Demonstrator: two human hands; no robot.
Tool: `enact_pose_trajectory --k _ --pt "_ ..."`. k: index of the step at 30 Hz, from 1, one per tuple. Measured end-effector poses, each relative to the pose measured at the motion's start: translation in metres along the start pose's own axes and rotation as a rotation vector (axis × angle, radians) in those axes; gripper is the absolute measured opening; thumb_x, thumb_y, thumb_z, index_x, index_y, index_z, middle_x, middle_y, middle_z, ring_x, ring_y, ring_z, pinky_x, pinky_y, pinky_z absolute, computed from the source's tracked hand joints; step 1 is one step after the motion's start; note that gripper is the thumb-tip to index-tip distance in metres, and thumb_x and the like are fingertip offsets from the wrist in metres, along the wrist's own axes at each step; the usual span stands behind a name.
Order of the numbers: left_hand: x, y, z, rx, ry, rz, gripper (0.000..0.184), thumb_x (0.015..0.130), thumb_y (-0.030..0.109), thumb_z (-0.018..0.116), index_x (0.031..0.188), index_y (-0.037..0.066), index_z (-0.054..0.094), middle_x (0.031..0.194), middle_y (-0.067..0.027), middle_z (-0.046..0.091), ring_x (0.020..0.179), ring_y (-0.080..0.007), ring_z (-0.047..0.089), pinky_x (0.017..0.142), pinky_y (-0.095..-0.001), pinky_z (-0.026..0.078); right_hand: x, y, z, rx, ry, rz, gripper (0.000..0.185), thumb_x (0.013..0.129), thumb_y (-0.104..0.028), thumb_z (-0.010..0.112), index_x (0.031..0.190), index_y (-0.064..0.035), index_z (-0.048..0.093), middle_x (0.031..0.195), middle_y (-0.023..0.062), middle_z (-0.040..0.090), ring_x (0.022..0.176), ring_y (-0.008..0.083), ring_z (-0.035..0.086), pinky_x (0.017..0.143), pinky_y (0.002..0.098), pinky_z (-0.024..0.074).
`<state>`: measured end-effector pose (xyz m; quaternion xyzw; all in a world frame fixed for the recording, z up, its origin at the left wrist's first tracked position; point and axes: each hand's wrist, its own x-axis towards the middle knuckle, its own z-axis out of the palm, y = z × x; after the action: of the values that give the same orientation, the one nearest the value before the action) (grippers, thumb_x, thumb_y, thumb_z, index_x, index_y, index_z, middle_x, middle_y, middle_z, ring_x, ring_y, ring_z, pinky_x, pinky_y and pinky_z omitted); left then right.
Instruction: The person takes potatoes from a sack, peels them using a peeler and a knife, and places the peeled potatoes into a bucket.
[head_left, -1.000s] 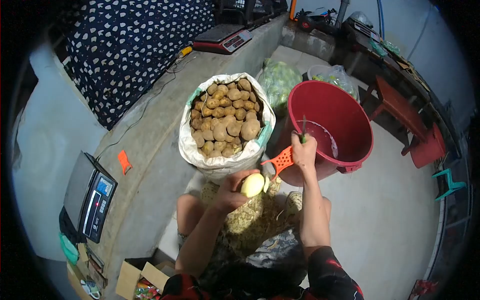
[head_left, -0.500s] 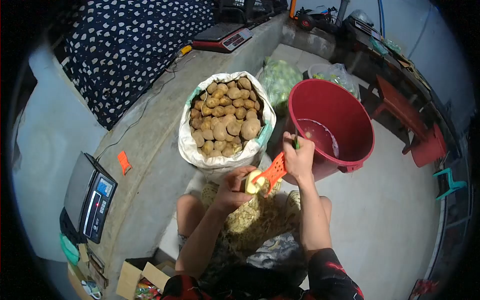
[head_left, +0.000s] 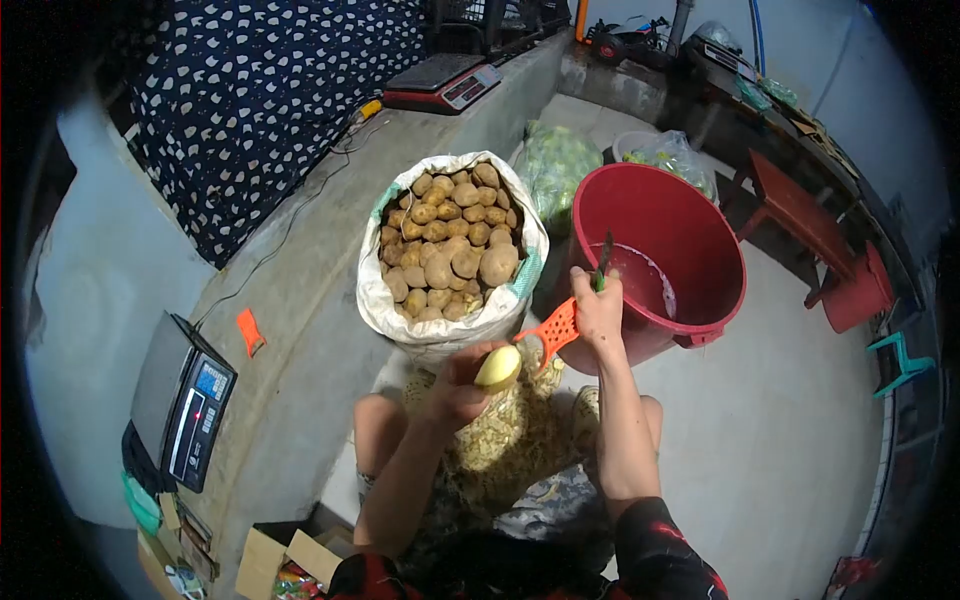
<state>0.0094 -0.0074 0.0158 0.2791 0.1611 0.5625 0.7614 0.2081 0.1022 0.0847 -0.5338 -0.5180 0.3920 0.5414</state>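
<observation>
Two bare grips in view, low over the floor (head_left: 790,440). Left grip (head_left: 458,388): fingers curled around a peeled, pale-yellow potato (head_left: 498,369), pinching it from its left side, potato held up above a heap of peelings (head_left: 500,430) between the person's feet. Right grip (head_left: 598,308): closed about the handle end of an orange peeler (head_left: 555,330), with a knife (head_left: 605,255), blade up, in the same fist. Peeler head just beside the potato; contact cannot be told. White sack (head_left: 450,345), mouth rolled open, full of unpeeled potatoes (head_left: 445,235), stands ahead of the left grip, near the floor-side edge of the concrete ledge (head_left: 305,330). Red bucket (head_left: 635,200) to the sack's right, beyond the right grip, some liquid at the bottom. On the ledge: second orange tool (head_left: 249,332), well apart from both grips; red scale (head_left: 440,85) toward the far end, by the floor-side edge; dark scale (head_left: 165,385) at the left edge.
</observation>
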Motion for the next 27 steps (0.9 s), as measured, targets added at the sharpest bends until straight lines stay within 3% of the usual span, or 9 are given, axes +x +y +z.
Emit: enact_pose_trajectory --k 4,6,10,12,14,16,20,24,27 --pt "-0.002 0.002 0.014 0.159 -0.022 0.109 0.059 0.069 0.000 0.074 0.124 -0.002 0.054 0.124 -0.0089 0.058 0.114 -0.0234 0.057 0.098 -0.0370 0.046 -0.023 -0.024 0.006 -0.238 -0.023 -0.380 0.045 0.092 -0.022 0.059 0.054 -0.0032 0.044 0.049 -0.0038 0.038 0.049 0.0076 0.034 0.046 0.0318 0.0266" --pt "-0.003 0.004 0.015 0.242 -0.017 0.087 0.059 0.068 0.000 0.074 0.124 -0.001 0.054 0.125 -0.0090 0.057 0.114 -0.0241 0.057 0.098 -0.0385 0.046 -0.005 0.005 0.003 -0.222 0.001 -0.284 0.045 0.092 -0.022 0.059 0.054 -0.0033 0.044 0.050 -0.0040 0.038 0.049 0.0075 0.034 0.046 0.0317 0.0264" --pt "0.002 -0.004 -0.006 -0.135 -0.134 0.059 0.071 0.064 0.004 0.079 0.129 -0.001 0.051 0.125 -0.0106 0.057 0.115 -0.0249 0.057 0.099 -0.0398 0.046 0.001 0.004 0.000 -0.010 0.013 0.005 0.043 0.091 -0.020 0.059 0.056 0.0012 0.046 0.049 -0.0017 0.041 0.049 0.0088 0.035 0.047 0.0335 0.0303" --pt "-0.004 -0.008 0.010 0.079 0.038 0.232 0.075 0.065 0.014 0.081 0.132 0.000 0.050 0.125 -0.0120 0.057 0.116 -0.0245 0.056 0.100 -0.0393 0.046 -0.012 -0.013 0.003 -0.083 -0.081 -0.139 0.044 0.092 -0.021 0.059 0.055 -0.0028 0.046 0.050 -0.0035 0.040 0.050 0.0070 0.034 0.046 0.0316 0.0272" --pt "-0.005 0.005 0.025 0.233 0.021 0.165 0.076 0.066 0.016 0.081 0.132 -0.001 0.049 0.126 -0.0123 0.057 0.117 -0.0244 0.056 0.099 -0.0393 0.046 -0.027 -0.033 0.003 -0.268 -0.063 -0.353 0.044 0.092 -0.021 0.059 0.055 -0.0010 0.046 0.049 -0.0014 0.039 0.050 0.0073 0.034 0.046 0.0320 0.0291" --pt "-0.007 0.009 0.022 0.401 -0.010 0.082 0.078 0.066 0.018 0.081 0.133 -0.002 0.048 0.126 -0.0127 0.057 0.118 -0.0243 0.055 0.099 -0.0394 0.046 -0.010 -0.010 0.004 -0.253 0.006 -0.276 0.044 0.092 -0.021 0.059 0.056 0.0003 0.046 0.048 0.0005 0.039 0.049 0.0077 0.035 0.046 0.0325 0.0306" --pt "0.000 0.002 0.016 -0.033 -0.112 0.153 0.077 0.067 0.012 0.079 0.133 -0.009 0.045 0.124 -0.0122 0.058 0.113 -0.0215 0.058 0.097 -0.0354 0.046 -0.002 -0.001 -0.001 -0.033 -0.022 -0.011 0.044 0.092 -0.021 0.058 0.055 -0.0011 0.045 0.049 -0.0027 0.039 0.050 0.0068 0.035 0.047 0.0316 0.0285" --pt "-0.001 0.005 0.022 0.192 0.008 0.134 0.075 0.068 0.013 0.079 0.133 -0.007 0.046 0.123 -0.0119 0.058 0.113 -0.0211 0.057 0.099 -0.0362 0.044 -0.021 -0.021 0.003 -0.303 -0.022 -0.396 0.040 0.091 -0.019 0.058 0.056 -0.0012 0.049 0.050 -0.0042 0.041 0.049 0.0073 0.035 0.047 0.0319 0.0281" --pt "0.001 -0.004 -0.003 0.361 0.008 0.119 0.074 0.070 0.012 0.078 0.133 -0.007 0.045 0.124 -0.0118 0.058 0.114 -0.0211 0.056 0.100 -0.0369 0.043 0.004 0.015 0.001 -0.266 0.021 -0.149 0.040 0.091 -0.019 0.058 0.056 -0.0021 0.049 0.050 -0.0046 0.041 0.049 0.0068 0.035 0.046 0.0315 0.0277"
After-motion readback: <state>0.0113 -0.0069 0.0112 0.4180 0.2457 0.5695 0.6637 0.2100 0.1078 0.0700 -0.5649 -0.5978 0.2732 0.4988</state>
